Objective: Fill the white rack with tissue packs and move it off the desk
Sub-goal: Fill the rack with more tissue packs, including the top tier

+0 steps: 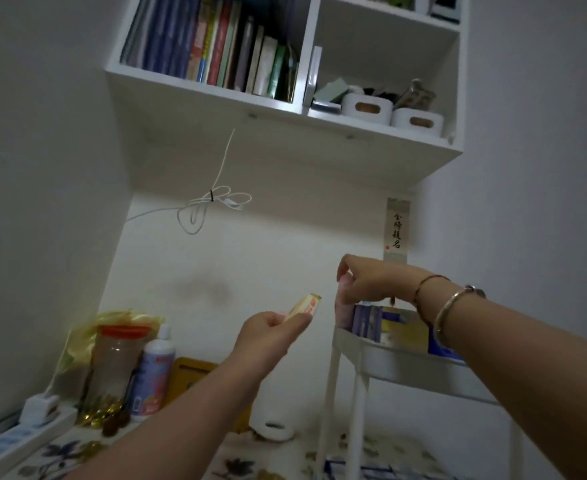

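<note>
Now mid-fill: white metal-framed rack with tray top [389,362] standing on floral-cloth desk [216,459] at 4 o'clock, several packs already upright inside. Right hand [371,278] pinching pink tissue pack [341,306] at tray's left end, pack below fingertips, seating it. Left hand [271,329] at 6 o'clock gripping yellow-white tissue pack [304,306], protruding beyond fingers toward 2 o'clock. Next, likely: slot yellow pack beside pink.

One head-worn wide-angle view looks forward and slightly upward from close above the counter [60,455], toward the wall shelf [285,150]; edges seem somewhat blurred.
</note>
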A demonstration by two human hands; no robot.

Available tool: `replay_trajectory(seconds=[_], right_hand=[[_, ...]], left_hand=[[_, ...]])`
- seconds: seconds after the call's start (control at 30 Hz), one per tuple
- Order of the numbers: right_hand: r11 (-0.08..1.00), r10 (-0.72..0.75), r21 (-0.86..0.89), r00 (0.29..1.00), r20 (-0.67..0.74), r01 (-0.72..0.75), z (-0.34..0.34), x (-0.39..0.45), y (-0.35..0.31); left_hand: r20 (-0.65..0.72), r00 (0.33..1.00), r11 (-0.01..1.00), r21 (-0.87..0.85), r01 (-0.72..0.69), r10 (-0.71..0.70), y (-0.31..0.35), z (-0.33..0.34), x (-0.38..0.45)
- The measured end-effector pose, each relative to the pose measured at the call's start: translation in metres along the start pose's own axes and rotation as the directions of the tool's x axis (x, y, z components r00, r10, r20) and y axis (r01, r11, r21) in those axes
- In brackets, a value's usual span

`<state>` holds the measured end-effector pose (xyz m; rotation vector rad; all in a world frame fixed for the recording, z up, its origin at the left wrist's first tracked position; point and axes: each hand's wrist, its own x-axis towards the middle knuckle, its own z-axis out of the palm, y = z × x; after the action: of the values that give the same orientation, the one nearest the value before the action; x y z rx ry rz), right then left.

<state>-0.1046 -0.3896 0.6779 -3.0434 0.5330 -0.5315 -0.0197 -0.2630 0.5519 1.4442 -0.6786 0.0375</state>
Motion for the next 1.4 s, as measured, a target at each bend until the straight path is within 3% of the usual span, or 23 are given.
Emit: replay_trajectory(seconds=[0.33, 0.53, 0.63, 0.73, 0.9, 1.03, 1.27, 1.4], right_hand=[[0.919, 0.062, -0.391, 0.998, 0.013, -0.052, 0.009, 0.032, -0.014], [0.924, 0.025, -0.381, 0.999, -0.027, -0.033, 0.011, 0.033, -0.008], [0.906, 0.038, -0.423, 0.998, 0.051, -0.013, 0.009, 0.027, -0.009], [0.942, 0.037, -0.334, 0.980, 0.194, 0.030, 0.004, 0.016, -0.003], [0.983, 0.036, -0.183, 0.977, 0.208, 0.002, -0.002, 0.018, 0.013], [0.968, 0.071, -0.251, 0.960, 0.271, -0.001, -0.005, 0.024, 0.014], [0.879, 0.117, -0.468, 0.913, 0.390, 0.087, 0.010, 0.039, 0.007], [0.973, 0.174, -0.216, 0.863, 0.475, -0.078, 0.004, 0.028, 0.009]], left_hand=[[0.015, 0.995, 0.988, -0.117, 0.101, -0.100, -0.007, 0.023, 0.011], [0.029, 0.994, 0.985, -0.132, 0.107, -0.104, -0.006, 0.033, 0.014], [0.054, 0.994, 0.986, -0.131, 0.103, -0.097, -0.005, 0.036, 0.019], [0.065, 0.992, 0.985, -0.130, 0.114, -0.107, -0.002, 0.042, 0.026], [0.094, 0.990, 0.993, -0.023, 0.112, -0.110, 0.003, 0.059, 0.044], [0.154, 0.981, 0.992, 0.071, 0.106, -0.116, 0.001, 0.064, 0.051], [0.136, 0.979, 0.982, 0.135, 0.134, -0.153, -0.006, 0.055, 0.058], [0.103, 0.983, 0.986, 0.090, 0.142, -0.151, -0.008, 0.044, 0.060]])
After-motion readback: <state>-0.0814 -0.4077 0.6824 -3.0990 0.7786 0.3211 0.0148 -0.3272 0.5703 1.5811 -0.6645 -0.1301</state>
